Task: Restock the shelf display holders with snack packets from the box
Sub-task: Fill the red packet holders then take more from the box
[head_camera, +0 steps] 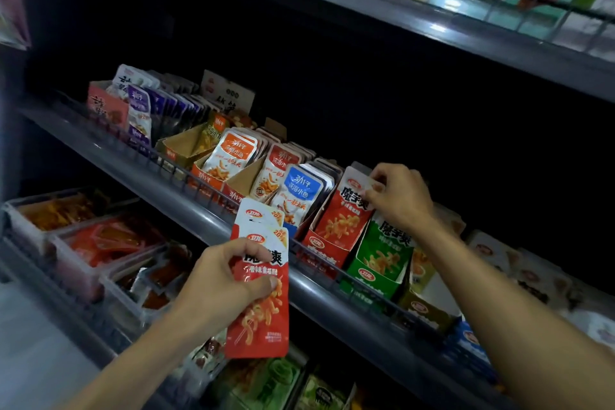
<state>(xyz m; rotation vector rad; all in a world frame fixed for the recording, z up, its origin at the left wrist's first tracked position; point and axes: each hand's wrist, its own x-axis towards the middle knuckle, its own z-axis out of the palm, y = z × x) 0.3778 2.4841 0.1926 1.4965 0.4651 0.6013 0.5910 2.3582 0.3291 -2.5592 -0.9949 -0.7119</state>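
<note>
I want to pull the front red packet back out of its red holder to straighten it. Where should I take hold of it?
Pinch the white top edge of the front red packet, coming from above. It stands upright and tilted back in the red holder, whose front wall hides the bottom, with the green holder close beside. The right hand already pinches that top corner.

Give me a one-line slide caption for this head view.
Left hand holds spare red snack packets while right hand pinches a packet in the red shelf holder.

The room is dim. Grey metal shelves run from 9 o'clock toward 4 o'clock, with a dark back wall behind; light reflections shine on the upper shelf edge.
</note>
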